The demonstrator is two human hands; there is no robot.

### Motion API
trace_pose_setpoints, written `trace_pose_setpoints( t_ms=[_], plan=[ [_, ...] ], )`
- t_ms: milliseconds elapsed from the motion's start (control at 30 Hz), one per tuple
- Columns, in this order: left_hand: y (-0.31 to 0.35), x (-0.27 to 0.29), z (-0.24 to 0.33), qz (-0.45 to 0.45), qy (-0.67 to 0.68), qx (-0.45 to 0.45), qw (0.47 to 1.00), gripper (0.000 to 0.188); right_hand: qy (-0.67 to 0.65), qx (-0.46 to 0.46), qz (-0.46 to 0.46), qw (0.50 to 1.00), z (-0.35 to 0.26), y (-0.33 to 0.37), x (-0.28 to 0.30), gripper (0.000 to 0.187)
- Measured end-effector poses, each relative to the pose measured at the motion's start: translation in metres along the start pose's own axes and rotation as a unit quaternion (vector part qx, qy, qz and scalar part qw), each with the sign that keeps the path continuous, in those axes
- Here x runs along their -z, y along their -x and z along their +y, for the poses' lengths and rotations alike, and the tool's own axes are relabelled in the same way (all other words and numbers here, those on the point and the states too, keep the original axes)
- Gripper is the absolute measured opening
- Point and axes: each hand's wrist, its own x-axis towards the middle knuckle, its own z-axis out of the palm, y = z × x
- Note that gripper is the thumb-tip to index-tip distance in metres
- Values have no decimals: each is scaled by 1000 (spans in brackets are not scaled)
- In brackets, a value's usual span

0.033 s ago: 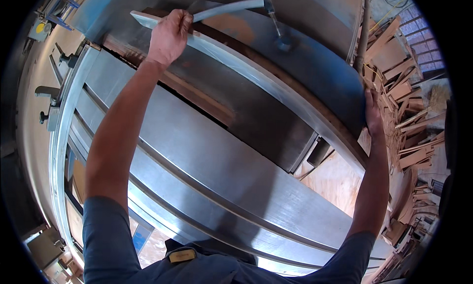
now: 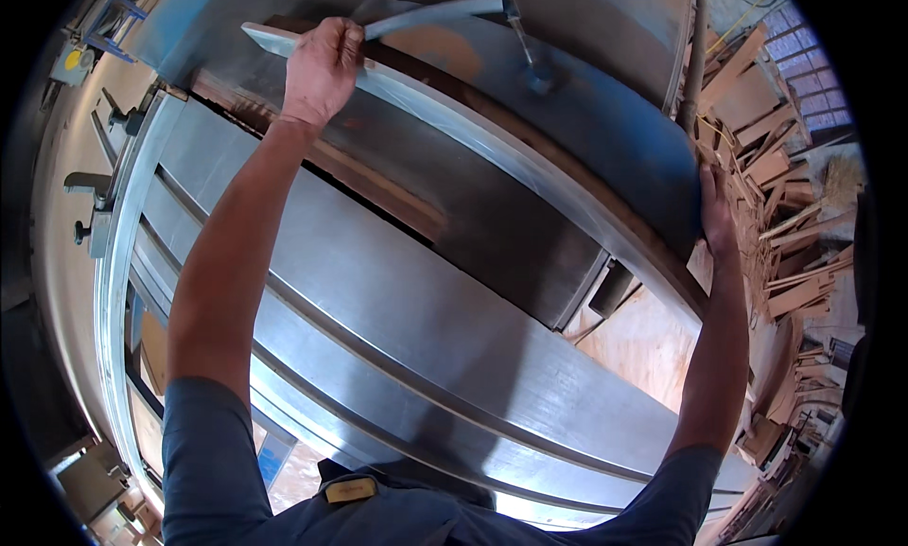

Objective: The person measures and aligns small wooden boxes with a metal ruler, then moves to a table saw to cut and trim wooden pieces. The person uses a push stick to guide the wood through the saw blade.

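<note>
My left hand [image 2: 324,68] is closed over the far left end of a long metal fence [image 2: 492,147], knuckles up. The fence is a pale rail with a dark strip along its far side, curving across the view towards my right forearm. A narrow grey bar [image 2: 435,18] stretches from beside my left hand to a thin jointed rod [image 2: 523,44]. At the right, my right hand [image 2: 718,210] lies along the edge of a worn blue-grey machine table [image 2: 605,120], fingers stretched out. Its palm side and thumb are hidden.
Before me lies a grooved metal saw table [image 2: 397,290]. Clamp-like stops [image 2: 90,191] sit on its left rail. Several wood offcuts [image 2: 794,234] are heaped at the right. Below the fence's right end shows a pale wooden board [image 2: 638,347].
</note>
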Motion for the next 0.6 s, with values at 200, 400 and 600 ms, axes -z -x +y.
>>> trace_pose_setpoints(
  t_ms=[200, 400, 600],
  plan=[
    [-10, -23, 13, 31, -45, -44, 998, 22, 42, 82, 55, 994, 39, -9, 5, 59],
    [-6, -13, 4, 9, -18, -10, 1000, 22, 25, 3, 17, 1000, 10, -6, -4, 61],
    [17, 19, 22, 100, 87, 11, 991, 25, 31, 6, 4, 999, 52, -18, -2, 64]
  ],
)
